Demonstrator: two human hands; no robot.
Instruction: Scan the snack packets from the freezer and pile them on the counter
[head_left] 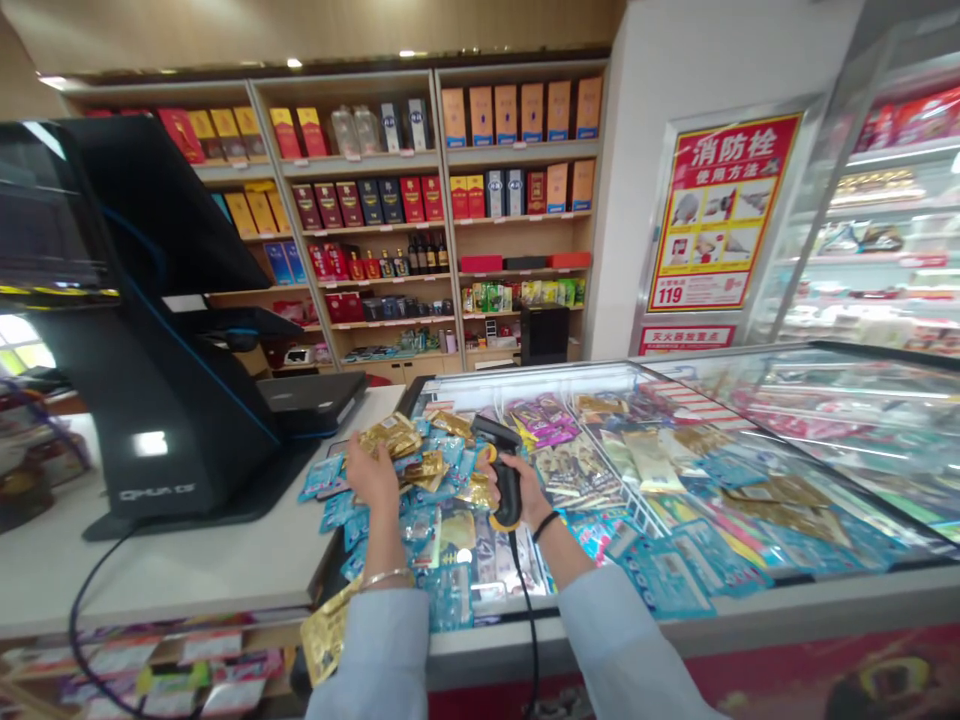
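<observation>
1. Left of the left hand (373,474): a black checkout terminal (161,390) stands in the way.
2. Below both hands: heaped snack packets (431,530), with a scanner cord (527,610) dropping beneath the right hand (519,490).
3. Above both hands: open air.

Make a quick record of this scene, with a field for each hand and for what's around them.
Place: shop checkout
Left hand: touching gold foil sachets
Right hand: gripping a black corded barcode scanner
Under hands: blue sachets heaped on a glass-topped freezer chest
Beside: black POS terminal on a white counter
Behind: wooden shelves of boxed goods
</observation>
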